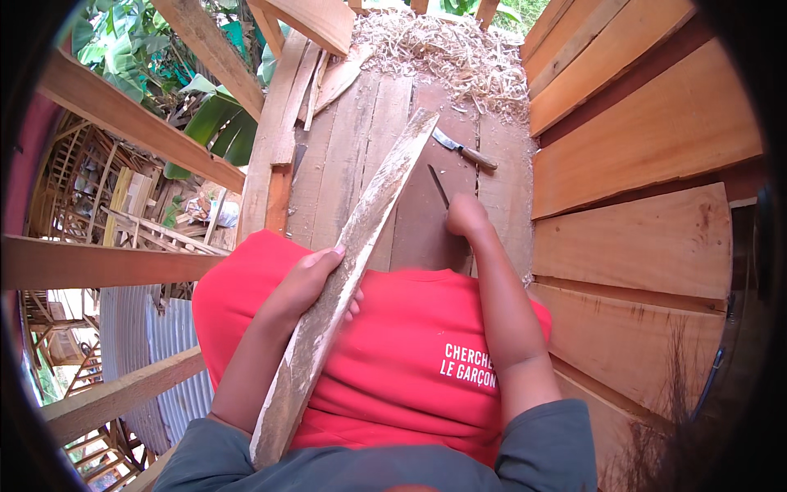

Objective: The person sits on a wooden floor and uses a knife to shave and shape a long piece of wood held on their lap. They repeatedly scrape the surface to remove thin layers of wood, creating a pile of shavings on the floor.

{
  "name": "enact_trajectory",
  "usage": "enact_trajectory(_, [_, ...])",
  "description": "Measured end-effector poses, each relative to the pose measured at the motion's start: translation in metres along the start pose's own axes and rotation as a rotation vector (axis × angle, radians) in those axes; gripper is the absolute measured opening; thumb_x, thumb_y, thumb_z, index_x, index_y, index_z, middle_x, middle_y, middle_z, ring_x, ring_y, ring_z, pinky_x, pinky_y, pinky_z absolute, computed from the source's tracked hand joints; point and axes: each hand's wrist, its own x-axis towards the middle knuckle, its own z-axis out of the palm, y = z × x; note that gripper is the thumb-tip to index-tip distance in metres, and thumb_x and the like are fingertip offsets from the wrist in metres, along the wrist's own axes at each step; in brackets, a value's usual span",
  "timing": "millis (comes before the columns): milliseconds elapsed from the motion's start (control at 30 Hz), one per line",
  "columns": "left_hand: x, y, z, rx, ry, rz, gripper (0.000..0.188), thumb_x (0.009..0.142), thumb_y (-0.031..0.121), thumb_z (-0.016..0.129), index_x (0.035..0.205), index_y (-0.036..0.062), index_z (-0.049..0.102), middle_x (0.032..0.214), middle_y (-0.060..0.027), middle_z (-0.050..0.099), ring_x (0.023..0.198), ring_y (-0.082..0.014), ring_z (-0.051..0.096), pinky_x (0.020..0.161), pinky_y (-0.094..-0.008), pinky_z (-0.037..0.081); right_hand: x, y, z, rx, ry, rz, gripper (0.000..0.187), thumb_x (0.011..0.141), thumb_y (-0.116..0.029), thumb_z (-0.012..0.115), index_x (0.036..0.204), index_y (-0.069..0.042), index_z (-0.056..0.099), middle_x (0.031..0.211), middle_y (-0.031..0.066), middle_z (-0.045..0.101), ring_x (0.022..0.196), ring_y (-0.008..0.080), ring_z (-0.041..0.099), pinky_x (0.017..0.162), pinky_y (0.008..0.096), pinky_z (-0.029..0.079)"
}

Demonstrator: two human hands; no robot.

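A long, rough strip of wood (pixel 365 234) with whitish, flaking patches slants across my lap, its far end over the plank floor. My left hand (pixel 305 283) grips it near the middle, thumb on top and fingertips showing at its right edge. To the right, my closed right hand (pixel 467 216) holds a thin, dark, narrow-bladed tool (pixel 438 185) that points forward and left. Its handle is hidden in the fist, and the blade is apart from the wood. A knife (pixel 477 157) with a brown wooden handle lies on the floor just beyond. Red cloth (pixel 393 328) with white print covers my lap.
Wood shavings (pixel 459 61) are heaped at the far end of the plank floor (pixel 336 156). Loose boards (pixel 293 107) lie at the far left. Wooden rails (pixel 139 127) border the left side. A board wall (pixel 639 238) stands close on the right.
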Motion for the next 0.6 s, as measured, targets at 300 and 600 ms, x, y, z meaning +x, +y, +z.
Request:
enact_trajectory(300, [0.003,0.001,-0.004,0.016,0.023,0.046,0.039,0.109,0.034,0.037,0.112,-0.0009,0.055,0.078,-0.0161,0.068,0.061,-0.0229,0.069,0.053,-0.0344,0.059,-0.043,-0.012,-0.072,0.588,0.278,-0.389,0.021,0.098,-0.015,0.059,0.106,0.004,0.062,0.091,0.027,0.069,0.086,0.0437,0.067,0.079,0.0493,0.051])
enact_trajectory(600, [0.005,0.002,-0.008,-0.004,0.075,0.036,0.051,0.11,0.044,0.035,0.113,-0.0019,0.056,0.077,-0.0166,0.068,0.06,-0.0237,0.069,0.052,-0.0346,0.058,-0.064,-0.045,-0.065,0.872,0.065,-0.641,0.02,0.096,-0.016,0.071,0.109,0.0,0.069,0.077,-0.0021,0.065,0.066,0.0031,0.051,0.058,0.0258,0.042])
